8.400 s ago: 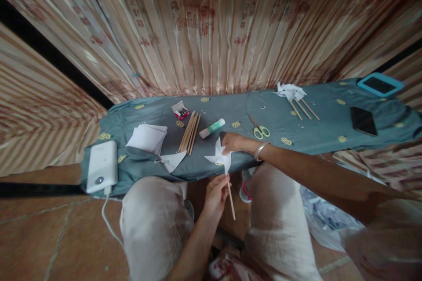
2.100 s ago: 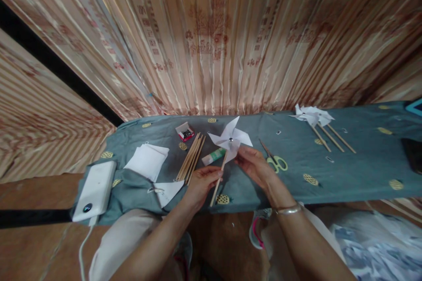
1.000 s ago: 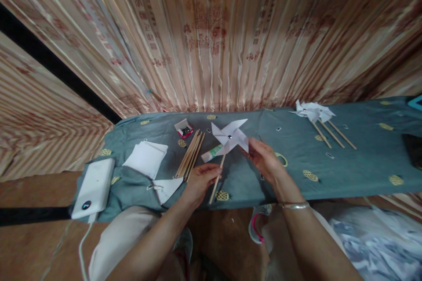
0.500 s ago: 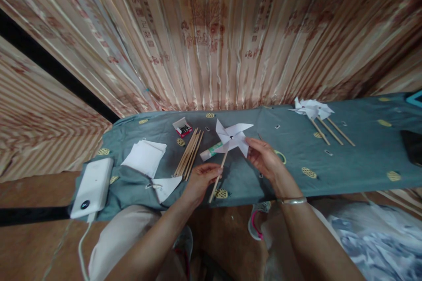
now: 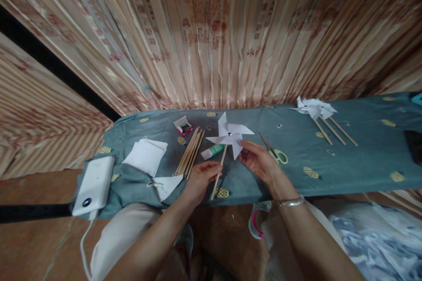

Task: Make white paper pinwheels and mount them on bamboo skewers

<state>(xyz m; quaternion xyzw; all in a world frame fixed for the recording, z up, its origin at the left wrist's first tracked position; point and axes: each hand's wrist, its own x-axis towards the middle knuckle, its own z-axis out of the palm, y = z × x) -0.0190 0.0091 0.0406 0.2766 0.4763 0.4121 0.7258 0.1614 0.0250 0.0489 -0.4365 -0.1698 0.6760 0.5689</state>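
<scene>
At the left end of the grey-green cloth lies a flat white device, a white cable plugged into its near end; any brand on it is too small to read. Next comes a stack of white paper, with a loose paper piece on its near side, bearing small marks that cannot be made out. Farther back, an open red-and-white box holds small dark pieces, its lettering unreadable. Beside it, a bundle of wooden sticks slants towards the near edge.

The left hand has thumb and fingers closed together on the stick of a white paper pinwheel, which is raised over the middle of the cloth with a shiny pin at its centre. Behind the stick, partly covered, lies a glue stick (its green label is printed, but blurred). The right hand, a silver bangle at its wrist, has its fingertips at the pinwheel's lower right blade; whether they pinch it or merely rest there I cannot tell.

Right of that hand are yellow-green scissors, points to the far side. Farther right, three finished pinwheels lie with heads overlapping at the far side. A dark object, probably a phone, is cut off at the right edge. Columns of characters run down the curtain behind, too faint to read.
</scene>
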